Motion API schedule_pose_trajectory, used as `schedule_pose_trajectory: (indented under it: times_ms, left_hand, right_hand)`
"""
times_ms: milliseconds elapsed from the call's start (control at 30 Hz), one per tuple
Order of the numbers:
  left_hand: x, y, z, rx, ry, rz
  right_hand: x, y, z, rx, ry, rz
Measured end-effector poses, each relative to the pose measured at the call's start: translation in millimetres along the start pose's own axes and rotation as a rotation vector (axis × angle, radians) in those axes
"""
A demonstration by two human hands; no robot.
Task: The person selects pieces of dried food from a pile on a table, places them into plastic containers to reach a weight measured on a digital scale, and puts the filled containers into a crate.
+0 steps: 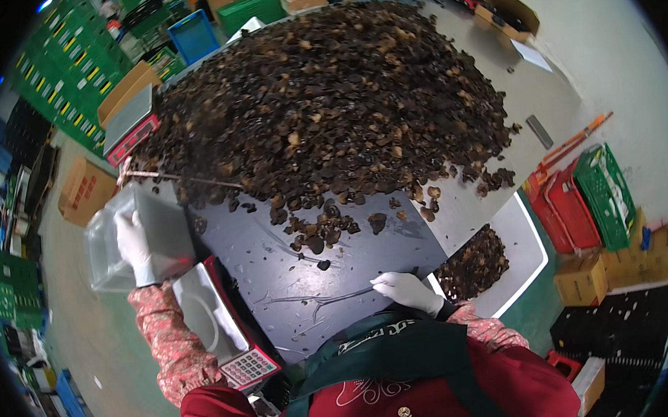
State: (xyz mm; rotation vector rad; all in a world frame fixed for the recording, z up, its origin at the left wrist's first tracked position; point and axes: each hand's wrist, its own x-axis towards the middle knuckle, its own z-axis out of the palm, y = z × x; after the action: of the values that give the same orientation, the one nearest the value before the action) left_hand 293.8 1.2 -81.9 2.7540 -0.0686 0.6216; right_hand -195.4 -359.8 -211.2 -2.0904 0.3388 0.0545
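Observation:
A large heap of dark, wood-ear-like mushrooms (332,104) covers the back of a metal table (266,242). My gloved left hand (133,243) is at a translucent plastic bin (164,229), its fingers on the bin's near side, left of the table. Below the bin stands a red digital scale (211,316) with a steel pan and a keypad. My gloved right hand (406,290) rests by the table's near edge with nothing visible in it; its fingers point left. Right of it, a white tub (523,253) holds more dark pieces (474,262).
A second scale (131,127) stands at the table's back left. Green crates (69,70) are stacked beyond. On the floor at left is a cardboard box (86,191). Red and green baskets (603,195) stand at right, near more cartons (583,278). A person (109,10) is far off.

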Motion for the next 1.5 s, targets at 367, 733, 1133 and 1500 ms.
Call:
schedule_pose_trajectory:
  times_ms: [367, 733, 1133, 1500]
  left_hand:
    - [59.5, -52.5, 1.5, 0.288, -0.214, 0.196]
    - [-2.4, -21.7, -124.4, 0.453, 0.403, 0.166]
    - [-319.2, -18.6, -102.8, 0.360, 0.079, -0.108]
    - [-294.4, 56.8, -59.6, -0.109, 0.060, 0.120]
  right_hand:
    - [4.4, 124.1, -82.5, 0.020, 0.548, 0.190]
    - [75.9, 61.5, -101.6, -0.331, 0.808, -0.238]
    - [42.0, 61.3, -103.6, -0.556, 0.862, -0.044]
    - [11.1, 102.2, -162.4, -0.720, 0.889, -0.073]
